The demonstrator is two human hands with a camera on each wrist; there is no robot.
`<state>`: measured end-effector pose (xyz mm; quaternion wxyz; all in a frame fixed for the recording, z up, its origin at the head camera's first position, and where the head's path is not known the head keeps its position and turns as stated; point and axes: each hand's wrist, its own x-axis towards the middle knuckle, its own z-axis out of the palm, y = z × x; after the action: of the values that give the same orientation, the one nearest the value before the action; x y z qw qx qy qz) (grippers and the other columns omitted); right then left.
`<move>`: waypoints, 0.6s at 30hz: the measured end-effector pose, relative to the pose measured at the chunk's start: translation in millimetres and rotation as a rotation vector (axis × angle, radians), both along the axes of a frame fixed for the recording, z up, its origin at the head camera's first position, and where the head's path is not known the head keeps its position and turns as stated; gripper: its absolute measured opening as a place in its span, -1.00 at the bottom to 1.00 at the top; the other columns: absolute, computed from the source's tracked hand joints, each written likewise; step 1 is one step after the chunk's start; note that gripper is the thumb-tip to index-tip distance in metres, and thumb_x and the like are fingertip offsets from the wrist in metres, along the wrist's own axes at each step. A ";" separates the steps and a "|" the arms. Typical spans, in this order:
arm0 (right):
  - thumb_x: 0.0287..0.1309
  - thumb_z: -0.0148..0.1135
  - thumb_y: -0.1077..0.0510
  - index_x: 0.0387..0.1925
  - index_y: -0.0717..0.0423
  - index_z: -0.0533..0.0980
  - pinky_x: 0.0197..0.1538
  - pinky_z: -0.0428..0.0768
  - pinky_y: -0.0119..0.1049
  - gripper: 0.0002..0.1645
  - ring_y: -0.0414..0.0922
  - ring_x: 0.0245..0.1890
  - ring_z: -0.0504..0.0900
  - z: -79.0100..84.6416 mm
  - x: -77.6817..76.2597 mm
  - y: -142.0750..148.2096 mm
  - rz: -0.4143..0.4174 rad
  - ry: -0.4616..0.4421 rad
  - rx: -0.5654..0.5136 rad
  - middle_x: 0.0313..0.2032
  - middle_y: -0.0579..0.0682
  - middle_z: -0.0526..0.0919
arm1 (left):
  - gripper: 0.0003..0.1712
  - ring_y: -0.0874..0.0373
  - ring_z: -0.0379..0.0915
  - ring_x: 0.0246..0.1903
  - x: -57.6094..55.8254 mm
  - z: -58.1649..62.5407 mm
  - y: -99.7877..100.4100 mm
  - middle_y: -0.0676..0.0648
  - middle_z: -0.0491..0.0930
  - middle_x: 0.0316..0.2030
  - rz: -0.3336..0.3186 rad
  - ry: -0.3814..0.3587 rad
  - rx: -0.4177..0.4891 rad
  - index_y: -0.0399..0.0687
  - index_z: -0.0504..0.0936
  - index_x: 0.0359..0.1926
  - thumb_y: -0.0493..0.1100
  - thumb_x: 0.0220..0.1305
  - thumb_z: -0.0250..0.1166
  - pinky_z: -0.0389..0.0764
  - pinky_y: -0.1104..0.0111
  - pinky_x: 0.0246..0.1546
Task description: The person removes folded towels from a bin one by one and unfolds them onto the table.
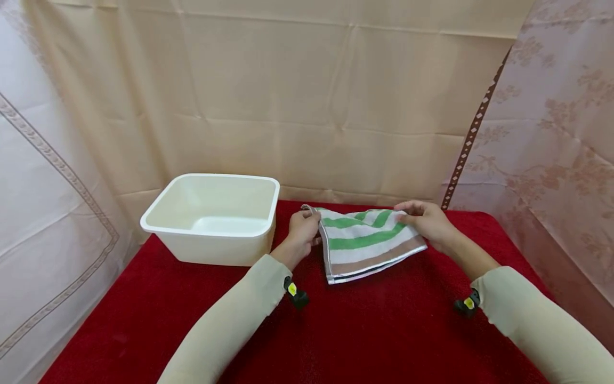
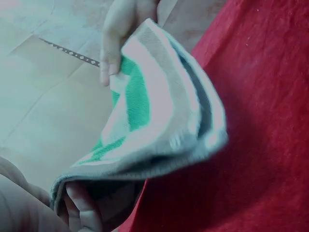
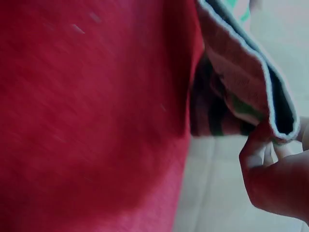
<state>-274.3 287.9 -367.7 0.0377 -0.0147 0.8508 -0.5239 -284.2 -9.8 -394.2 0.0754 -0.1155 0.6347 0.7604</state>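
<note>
A folded towel (image 1: 366,237) with green, white and brown stripes is held between both hands over the red cloth. My left hand (image 1: 303,234) grips its left edge, thumb on top and fingers tucked beneath. The right hand (image 1: 427,221) pinches the towel's far right side. In the left wrist view the towel (image 2: 159,96) hangs in layers, their edges slightly parted, and bends between the two hands. From the right wrist, the underside of the towel (image 3: 241,87) shows in shadow, with the right hand (image 3: 280,179) holding its corner.
A white rectangular basin (image 1: 220,250) stands on the red-covered table (image 1: 364,330), left of the left hand. Beige curtain (image 1: 307,106) hangs close behind the table, and a patterned pinkish cloth (image 1: 566,133) hangs along the right side.
</note>
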 end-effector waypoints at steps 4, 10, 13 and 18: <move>0.35 0.31 0.20 0.18 0.35 0.52 -0.18 0.59 -0.44 -0.55 -0.24 -0.19 0.56 -16.2 18.1 -6.6 -0.038 -0.036 -0.021 -0.14 -0.04 0.64 | -0.83 0.19 0.50 -0.46 0.2 -7.1 -3.2 -0.03 0.53 -0.40 0.004 -0.034 -0.065 -0.24 0.59 -0.23 -0.24 0.49 0.14 0.57 0.41 -0.56; 0.32 0.33 0.24 0.14 0.35 0.50 -0.26 0.64 -0.39 -0.57 -0.23 -0.25 0.58 -40.2 30.1 -5.3 -0.045 -0.079 -0.035 -0.20 -0.02 0.62 | -0.85 0.17 0.58 -0.39 2.6 -19.8 -7.9 -0.07 0.61 -0.34 -0.035 -0.082 -0.172 -0.21 0.62 -0.21 -0.24 0.48 0.15 0.66 0.39 -0.46; 0.31 0.33 0.23 0.21 0.37 0.42 -0.32 0.63 -0.36 -0.48 -0.22 -0.31 0.59 -46.7 32.4 -3.2 -0.036 -0.127 -0.041 -0.25 -0.03 0.61 | -0.78 0.16 0.61 -0.36 6.1 -22.9 -10.5 -0.11 0.68 -0.29 -0.088 -0.115 -0.191 -0.26 0.65 -0.06 -0.23 0.49 0.14 0.71 0.34 -0.39; 0.39 0.27 0.11 0.35 0.35 0.25 -0.28 0.70 -0.28 -0.32 -0.19 -0.28 0.63 -51.9 28.2 -2.1 -0.015 -0.220 -0.052 -0.12 0.12 0.59 | -0.72 0.09 0.70 -0.34 14.4 -26.3 -15.1 -0.18 0.75 -0.25 -0.167 -0.142 -0.195 -0.32 0.62 0.02 -0.19 0.51 0.13 0.77 0.20 -0.30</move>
<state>-246.1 285.8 -419.6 0.1264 0.0480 0.8277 -0.5446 -269.8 -24.9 -420.5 0.1716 -0.1227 0.7059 0.6761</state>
